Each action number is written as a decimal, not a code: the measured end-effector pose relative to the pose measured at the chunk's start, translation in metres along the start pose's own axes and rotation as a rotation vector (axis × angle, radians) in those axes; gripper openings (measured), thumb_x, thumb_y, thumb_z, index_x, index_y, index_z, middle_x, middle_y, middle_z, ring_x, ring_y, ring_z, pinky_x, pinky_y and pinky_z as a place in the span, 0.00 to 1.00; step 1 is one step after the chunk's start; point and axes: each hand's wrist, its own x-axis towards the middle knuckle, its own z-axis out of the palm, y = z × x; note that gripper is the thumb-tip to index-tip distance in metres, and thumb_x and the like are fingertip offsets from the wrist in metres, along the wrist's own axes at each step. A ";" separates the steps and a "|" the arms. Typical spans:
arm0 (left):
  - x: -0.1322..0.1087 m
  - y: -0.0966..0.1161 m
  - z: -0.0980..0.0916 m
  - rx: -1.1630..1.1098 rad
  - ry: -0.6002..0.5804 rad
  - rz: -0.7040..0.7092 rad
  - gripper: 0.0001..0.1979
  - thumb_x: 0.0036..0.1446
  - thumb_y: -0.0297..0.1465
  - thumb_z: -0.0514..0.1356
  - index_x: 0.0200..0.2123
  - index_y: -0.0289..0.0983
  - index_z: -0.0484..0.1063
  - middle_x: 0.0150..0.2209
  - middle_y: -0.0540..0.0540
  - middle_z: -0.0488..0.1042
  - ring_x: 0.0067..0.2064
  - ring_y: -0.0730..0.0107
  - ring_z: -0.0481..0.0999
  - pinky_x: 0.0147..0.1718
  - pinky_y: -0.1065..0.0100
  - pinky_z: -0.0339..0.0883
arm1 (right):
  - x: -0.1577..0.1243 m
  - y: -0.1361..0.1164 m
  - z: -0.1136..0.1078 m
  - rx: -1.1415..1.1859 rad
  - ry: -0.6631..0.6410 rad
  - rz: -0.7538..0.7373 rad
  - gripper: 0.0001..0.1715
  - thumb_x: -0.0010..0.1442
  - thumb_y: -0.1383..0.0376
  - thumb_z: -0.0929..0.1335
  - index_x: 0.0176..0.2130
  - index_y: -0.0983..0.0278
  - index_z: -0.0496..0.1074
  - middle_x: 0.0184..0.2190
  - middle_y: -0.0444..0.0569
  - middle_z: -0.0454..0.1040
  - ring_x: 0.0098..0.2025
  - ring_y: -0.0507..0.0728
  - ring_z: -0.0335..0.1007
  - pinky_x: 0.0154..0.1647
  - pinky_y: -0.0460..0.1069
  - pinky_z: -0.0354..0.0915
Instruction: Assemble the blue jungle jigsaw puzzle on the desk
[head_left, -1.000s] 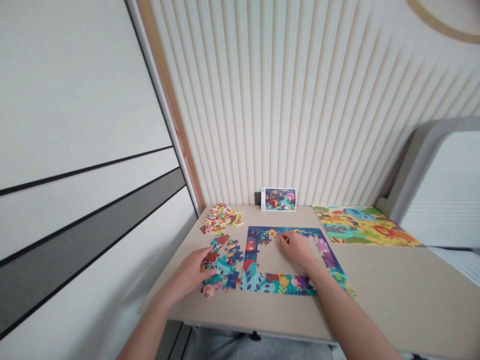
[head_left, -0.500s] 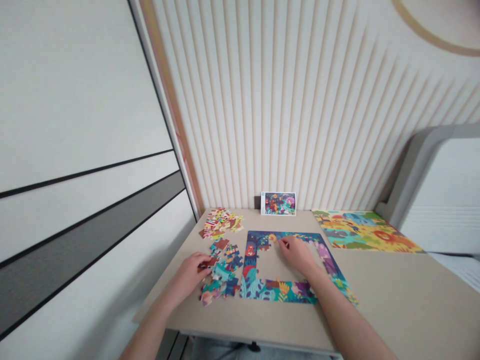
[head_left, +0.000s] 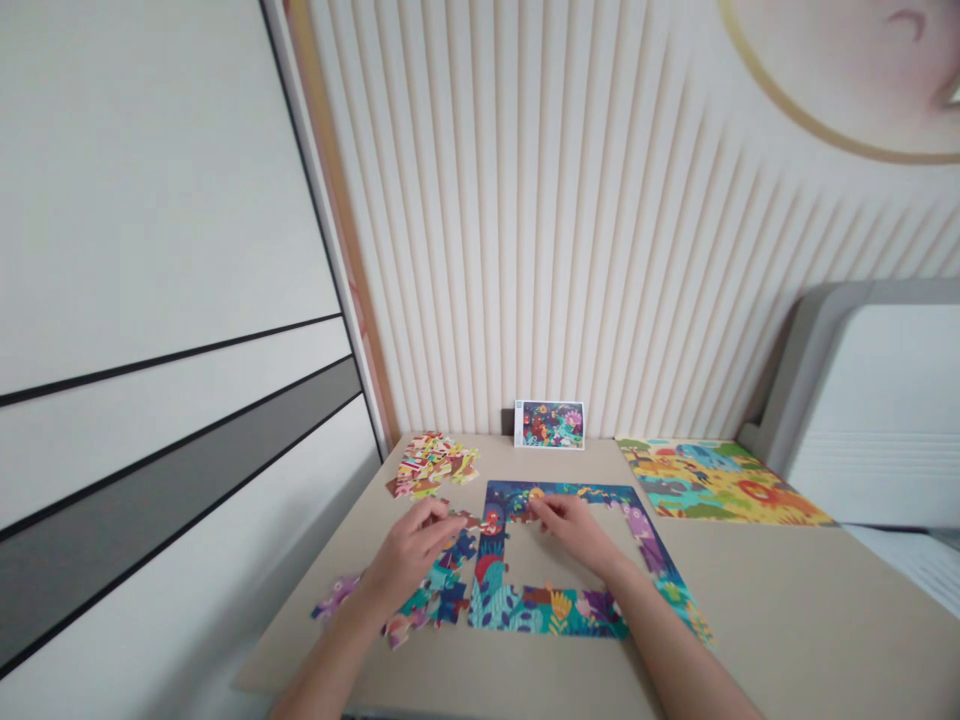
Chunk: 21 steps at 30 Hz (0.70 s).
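A jigsaw puzzle point(head_left: 489, 580) lies on the table with its border joined and bare tabletop in the middle. My right hand point(head_left: 581, 535) reaches over the puzzle's upper left inner edge, its thumb and fingers pinched together beside a few joined pieces. What is between those fingertips is hidden. Above a pile of loose dark blue and teal pieces point(head_left: 450, 590), my left hand point(head_left: 411, 550) is closed in a pinch. A brownish-red puzzle piece point(head_left: 472, 520) shows at its fingertips, just left of the border.
A picture card point(head_left: 550, 425) of the puzzle stands against the ribbed wall. Red and yellow loose pieces point(head_left: 435, 465) lie at the back left, purple ones point(head_left: 335, 595) at the left edge. A finished animal puzzle point(head_left: 720, 480) lies at the back right.
My left hand has lifted from the loose pieces and moved right toward the puzzle, uncovering purple pieces. My right hand has shifted left to the inner upper left corner. The view has tilted slightly.
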 end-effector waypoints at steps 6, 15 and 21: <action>0.042 0.021 0.044 -0.031 -0.086 0.188 0.15 0.71 0.27 0.53 0.55 0.42 0.74 0.47 0.43 0.74 0.49 0.67 0.77 0.50 0.66 0.74 | -0.005 -0.015 0.000 0.399 -0.146 0.030 0.29 0.66 0.42 0.63 0.37 0.63 0.77 0.27 0.46 0.75 0.30 0.55 0.70 0.34 0.48 0.63; 0.040 0.012 0.080 -0.169 -0.023 0.068 0.13 0.70 0.26 0.54 0.52 0.40 0.75 0.44 0.44 0.73 0.46 0.68 0.77 0.47 0.68 0.74 | 0.003 -0.005 -0.007 0.381 -0.086 0.014 0.24 0.61 0.47 0.71 0.44 0.63 0.78 0.25 0.42 0.72 0.25 0.52 0.63 0.30 0.47 0.59; 0.032 0.018 0.070 -0.175 -0.077 -0.047 0.19 0.69 0.29 0.56 0.61 0.43 0.68 0.52 0.41 0.71 0.54 0.63 0.74 0.54 0.62 0.72 | -0.001 -0.008 -0.004 0.270 -0.096 -0.046 0.24 0.67 0.49 0.64 0.48 0.62 0.78 0.27 0.45 0.75 0.29 0.54 0.66 0.35 0.48 0.63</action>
